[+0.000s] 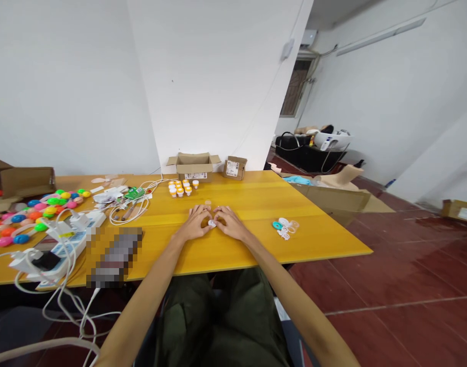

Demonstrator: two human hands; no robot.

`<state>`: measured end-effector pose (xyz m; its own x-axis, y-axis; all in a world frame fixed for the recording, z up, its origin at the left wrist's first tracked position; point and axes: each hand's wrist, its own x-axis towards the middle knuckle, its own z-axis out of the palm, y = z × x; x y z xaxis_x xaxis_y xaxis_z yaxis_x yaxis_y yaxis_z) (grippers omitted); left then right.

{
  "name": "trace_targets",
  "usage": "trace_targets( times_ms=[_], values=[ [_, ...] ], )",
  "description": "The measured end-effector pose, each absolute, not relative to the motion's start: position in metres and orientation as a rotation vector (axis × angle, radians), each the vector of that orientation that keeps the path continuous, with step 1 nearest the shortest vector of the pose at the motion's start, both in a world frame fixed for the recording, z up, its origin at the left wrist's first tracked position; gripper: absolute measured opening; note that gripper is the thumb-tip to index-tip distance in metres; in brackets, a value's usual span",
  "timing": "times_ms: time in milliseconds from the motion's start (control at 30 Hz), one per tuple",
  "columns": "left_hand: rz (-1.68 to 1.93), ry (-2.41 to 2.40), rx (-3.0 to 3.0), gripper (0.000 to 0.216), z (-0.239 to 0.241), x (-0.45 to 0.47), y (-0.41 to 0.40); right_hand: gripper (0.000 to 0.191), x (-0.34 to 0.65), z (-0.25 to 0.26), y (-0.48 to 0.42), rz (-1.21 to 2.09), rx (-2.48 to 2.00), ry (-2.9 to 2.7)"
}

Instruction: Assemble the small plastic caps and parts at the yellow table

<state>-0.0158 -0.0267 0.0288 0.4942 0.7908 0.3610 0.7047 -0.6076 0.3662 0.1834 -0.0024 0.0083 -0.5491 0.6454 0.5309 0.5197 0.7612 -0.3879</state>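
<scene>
My left hand [195,223] and my right hand [229,222] rest together on the yellow table [256,204], fingertips meeting. Between them they pinch a small white round part [211,223]. Just beyond the fingers lies a tiny clear piece [208,203]. To the right of my right hand sits a little cluster of parts: a teal ring [277,225], white pieces and a clear cap [289,227]. Behind my hands stands a group of small orange-and-white capped pieces [182,187].
Two open cardboard boxes [194,165] [235,167] stand at the table's far edge. Coiled white cables [136,204], power strips [71,237] and several coloured plastic balls [38,209] cover the left side. A flattened carton [332,196] lies off the right edge on red tile floor.
</scene>
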Motion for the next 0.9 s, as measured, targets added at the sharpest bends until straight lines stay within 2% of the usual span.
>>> trace_targets(
  times_ms=[900],
  values=[
    [0.761, 1.306, 2.57, 0.014, 0.0258, -0.0172, -0.0249, 0.011, 0.1823, 0.0026, 0.0033, 0.257, -0.844, -2.22]
  ],
)
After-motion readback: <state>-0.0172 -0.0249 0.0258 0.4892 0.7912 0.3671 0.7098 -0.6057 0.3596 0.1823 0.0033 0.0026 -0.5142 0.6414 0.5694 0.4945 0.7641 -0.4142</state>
